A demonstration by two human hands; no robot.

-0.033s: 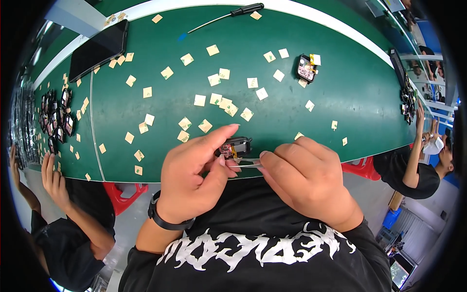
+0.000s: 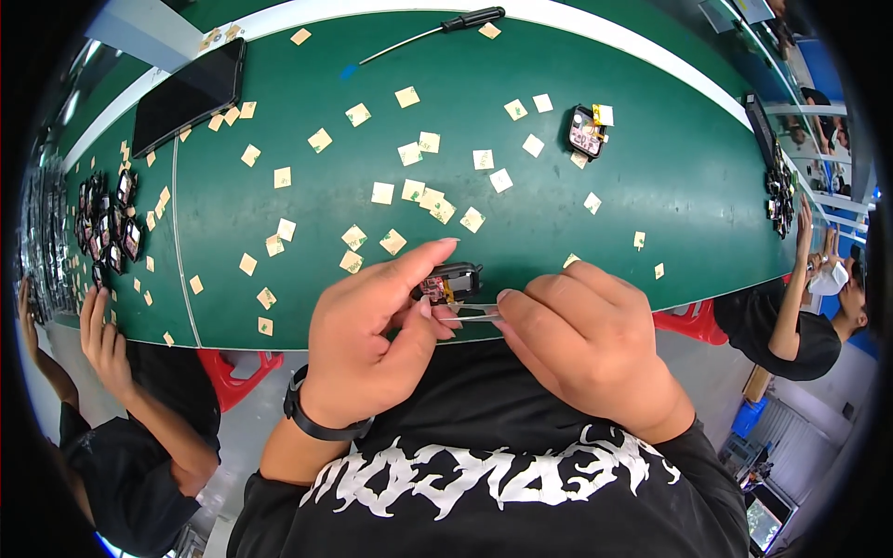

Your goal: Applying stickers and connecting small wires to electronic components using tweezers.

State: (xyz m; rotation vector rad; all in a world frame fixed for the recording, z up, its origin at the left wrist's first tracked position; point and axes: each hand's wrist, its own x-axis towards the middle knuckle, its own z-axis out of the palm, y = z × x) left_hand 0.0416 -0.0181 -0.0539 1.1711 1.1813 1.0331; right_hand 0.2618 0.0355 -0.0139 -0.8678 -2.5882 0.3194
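Black electronics case (image 2: 456, 279): pinched in the left hand (image 2: 367, 321) at the green table's (image 2: 530, 223) near edge.
Handling: likely light and stiff, circuit board (image 2: 434, 286) fragile; rim (image 2: 456, 267) the safest hold.
Right hand (image 2: 588, 342): pinches metal tweezers (image 2: 477, 318).

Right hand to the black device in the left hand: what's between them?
In the head view, silver tweezers reach from the right hand toward the black device; green table shows above them.

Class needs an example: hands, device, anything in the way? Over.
Left hand holds open black device. Right hand grips tweezers, tips near it. Left hand partly covers device.
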